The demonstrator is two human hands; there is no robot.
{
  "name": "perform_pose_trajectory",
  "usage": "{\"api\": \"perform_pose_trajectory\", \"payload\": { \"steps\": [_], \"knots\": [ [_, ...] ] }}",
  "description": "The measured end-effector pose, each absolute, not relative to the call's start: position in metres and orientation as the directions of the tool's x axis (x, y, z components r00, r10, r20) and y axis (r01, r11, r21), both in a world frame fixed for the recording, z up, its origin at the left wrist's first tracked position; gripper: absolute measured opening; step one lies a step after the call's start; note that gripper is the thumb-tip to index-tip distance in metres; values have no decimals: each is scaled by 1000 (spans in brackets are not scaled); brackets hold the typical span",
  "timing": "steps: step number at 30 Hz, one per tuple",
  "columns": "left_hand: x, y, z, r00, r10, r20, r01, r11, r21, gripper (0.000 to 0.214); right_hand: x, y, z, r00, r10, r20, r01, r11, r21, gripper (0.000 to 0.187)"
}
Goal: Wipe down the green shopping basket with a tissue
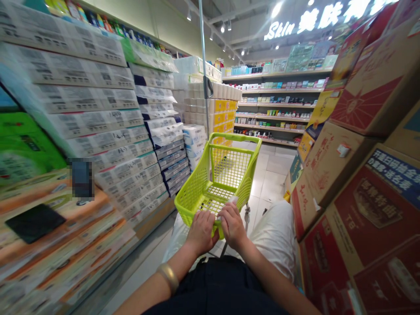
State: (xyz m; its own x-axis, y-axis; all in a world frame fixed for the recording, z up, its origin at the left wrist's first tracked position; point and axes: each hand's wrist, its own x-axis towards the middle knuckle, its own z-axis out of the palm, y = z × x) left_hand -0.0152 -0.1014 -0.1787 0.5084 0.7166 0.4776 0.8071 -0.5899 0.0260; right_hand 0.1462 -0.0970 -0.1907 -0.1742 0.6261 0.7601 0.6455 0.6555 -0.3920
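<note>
A lime-green plastic shopping cart (197, 192) stands in a shop aisle in front of me, and its basket looks bare. My left hand (202, 231) is closed over the near rim of the cart. A gold bangle (168, 276) circles that wrist. My right hand (232, 225) grips the same rim just beside it, and a small white thing (233, 199) shows at its fingertips. A thin metal pole (204, 65) rises from the cart's far end.
Stacked tissue packs (98, 131) fill the shelves on the left. Red and brown cardboard cartons (361, 175) are piled high on the right, close to the cart. Shelves of small products (275, 105) cross the far end. A pale tiled floor (272, 175) runs ahead.
</note>
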Motion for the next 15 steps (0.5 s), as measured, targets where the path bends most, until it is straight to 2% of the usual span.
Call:
{"api": "perform_pose_trajectory", "payload": {
  "steps": [3,5,7,12,15],
  "knots": [
    [-18,-101,-179,518,715,470,799,-600,32,16,155,-97,-185,-328,598,731,634,713,-298,21],
    [-16,-100,-179,521,716,464,796,-604,38,16,168,-87,-177,-374,590,716,637,724,-264,20],
    [-13,-98,-178,521,717,463,794,-606,45,16,178,-75,-170,-339,602,723,653,704,-280,20],
    [-7,-94,-177,512,728,456,801,-596,52,16,164,-76,-181,-124,629,767,673,622,-401,25],
    [-8,-96,-176,519,725,452,796,-603,53,16,147,-95,-195,-132,615,777,666,636,-391,23]
  ]
}}
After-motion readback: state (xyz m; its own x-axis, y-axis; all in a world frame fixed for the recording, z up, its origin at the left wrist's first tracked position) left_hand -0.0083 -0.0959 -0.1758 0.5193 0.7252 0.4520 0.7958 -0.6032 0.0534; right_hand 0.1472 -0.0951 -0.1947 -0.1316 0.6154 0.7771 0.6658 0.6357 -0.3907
